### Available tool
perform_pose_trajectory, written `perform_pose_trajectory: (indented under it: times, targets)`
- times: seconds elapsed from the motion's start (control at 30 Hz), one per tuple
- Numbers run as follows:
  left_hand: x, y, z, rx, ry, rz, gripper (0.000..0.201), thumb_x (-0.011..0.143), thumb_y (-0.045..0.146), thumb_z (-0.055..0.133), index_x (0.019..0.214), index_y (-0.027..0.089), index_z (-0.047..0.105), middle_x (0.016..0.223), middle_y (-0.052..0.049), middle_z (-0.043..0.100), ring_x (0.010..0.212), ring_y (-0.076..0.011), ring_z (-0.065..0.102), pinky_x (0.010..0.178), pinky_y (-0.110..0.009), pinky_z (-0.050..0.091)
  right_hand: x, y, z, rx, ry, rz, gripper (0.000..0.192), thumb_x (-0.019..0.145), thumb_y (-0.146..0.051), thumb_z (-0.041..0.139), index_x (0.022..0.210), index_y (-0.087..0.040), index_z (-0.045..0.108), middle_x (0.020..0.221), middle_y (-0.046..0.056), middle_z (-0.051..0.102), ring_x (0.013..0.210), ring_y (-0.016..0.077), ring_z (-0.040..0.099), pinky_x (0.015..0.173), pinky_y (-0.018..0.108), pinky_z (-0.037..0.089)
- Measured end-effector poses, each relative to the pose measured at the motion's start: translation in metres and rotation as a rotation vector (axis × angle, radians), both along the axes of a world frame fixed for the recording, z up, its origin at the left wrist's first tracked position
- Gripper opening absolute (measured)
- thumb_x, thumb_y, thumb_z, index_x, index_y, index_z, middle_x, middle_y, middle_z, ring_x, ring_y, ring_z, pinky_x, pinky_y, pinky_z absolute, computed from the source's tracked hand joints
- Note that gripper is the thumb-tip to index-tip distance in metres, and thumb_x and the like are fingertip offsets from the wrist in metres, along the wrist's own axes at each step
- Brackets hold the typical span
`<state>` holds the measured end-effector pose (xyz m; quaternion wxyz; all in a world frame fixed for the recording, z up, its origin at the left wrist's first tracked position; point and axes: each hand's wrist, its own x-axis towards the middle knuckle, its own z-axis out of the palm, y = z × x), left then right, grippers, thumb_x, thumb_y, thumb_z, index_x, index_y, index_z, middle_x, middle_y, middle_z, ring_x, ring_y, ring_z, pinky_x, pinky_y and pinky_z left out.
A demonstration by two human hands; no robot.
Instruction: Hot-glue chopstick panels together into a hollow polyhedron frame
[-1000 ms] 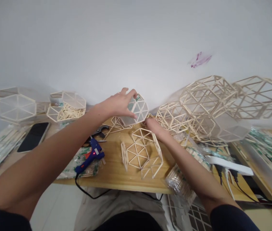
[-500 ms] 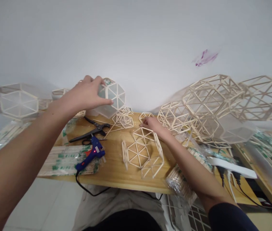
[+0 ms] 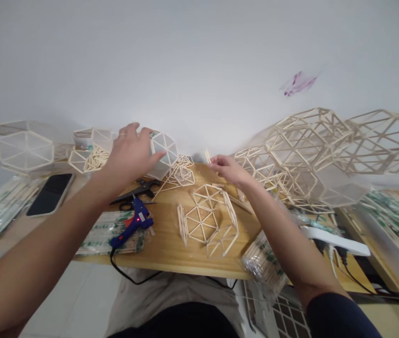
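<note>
- The left hand's [image 3: 129, 157] grip is closed around a small covered hexagon lantern [image 3: 162, 152], fingers over its top and thumb underneath, holding it at the back of the tabletop [image 3: 171, 249] near the wall.
- The right hand's [image 3: 225, 168] grip pinches a short stick [image 3: 207, 156] between thumb and fingertips, just above the tabletop's far edge.
- Between and in front of the two hands lies an open stick frame [image 3: 208, 220] of hexagon panels, flat on the tabletop and not covered; it looks partly built (several panels joined, the shape not closed up).
- Much looks finished already: a pile of bare frames [image 3: 312, 150] stands to the right, and covered lanterns [image 3: 23, 148] sit far left.
- Smaller loose panels [image 3: 181, 176] lie just behind the open frame, apparently waiting to be joined.
- A blue glue gun [image 3: 132, 227] rests on a pack of sticks [image 3: 104, 232], its light on, with pliers [image 3: 137, 190] just behind it.
- A phone [image 3: 49, 193] lies to the left, a bag of sticks [image 3: 262, 265] hangs over the front edge, and a power strip [image 3: 333, 234] sits to the right.
</note>
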<state>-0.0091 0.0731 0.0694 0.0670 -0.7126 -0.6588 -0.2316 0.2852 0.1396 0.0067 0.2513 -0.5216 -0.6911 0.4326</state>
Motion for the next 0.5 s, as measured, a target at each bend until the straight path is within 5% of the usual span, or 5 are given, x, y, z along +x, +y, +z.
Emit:
perform_pose_trajectory:
  times: [0.1,0.23,0.33,0.5]
  targets:
    - [0.025,-0.012,0.0,0.071,-0.094,-0.247,0.054,0.095,0.045,0.065,0.138,0.013,0.059,0.146,-0.025,0.056,0.144,-0.0426,0.049,0.121,-0.061,0.038,0.002,-0.017,0.029,-0.027,0.207,0.022,0.025,0.092,-0.044,0.07,0.1,-0.021,0.065,0.09,0.0,0.067,0.078,0.0131,0.059,0.069,0.026,0.048]
    - [0.057,-0.017,-0.009,0.016,-0.253,-0.512,0.105,0.079,0.066,0.08,0.159,0.015,0.034,0.161,-0.024,0.044,0.152,-0.0383,0.041,0.126,-0.056,0.035,-0.002,-0.045,0.059,-0.142,0.456,0.118,0.034,0.077,-0.048,0.085,0.091,-0.022,0.067,0.086,-0.001,0.064,0.074,0.0123,0.054,0.066,0.026,0.044]
    - [0.07,-0.015,-0.018,-0.007,-0.365,-0.564,0.121,0.071,0.066,0.088,0.164,0.02,0.025,0.165,-0.023,0.038,0.155,-0.0396,0.038,0.126,-0.058,0.037,-0.005,-0.062,0.07,-0.278,0.615,0.202,0.034,0.073,-0.043,0.092,0.087,-0.022,0.069,0.085,-0.001,0.064,0.074,0.0117,0.054,0.066,0.026,0.043]
    - [0.076,-0.021,-0.02,-0.018,-0.459,-0.567,0.105,0.077,0.052,0.086,0.161,0.02,0.031,0.161,-0.02,0.043,0.149,-0.0372,0.046,0.12,-0.054,0.046,-0.002,-0.079,0.071,-0.244,0.582,0.159,0.031,0.076,-0.04,0.089,0.091,-0.024,0.068,0.086,-0.002,0.068,0.076,0.0125,0.058,0.07,0.027,0.047]
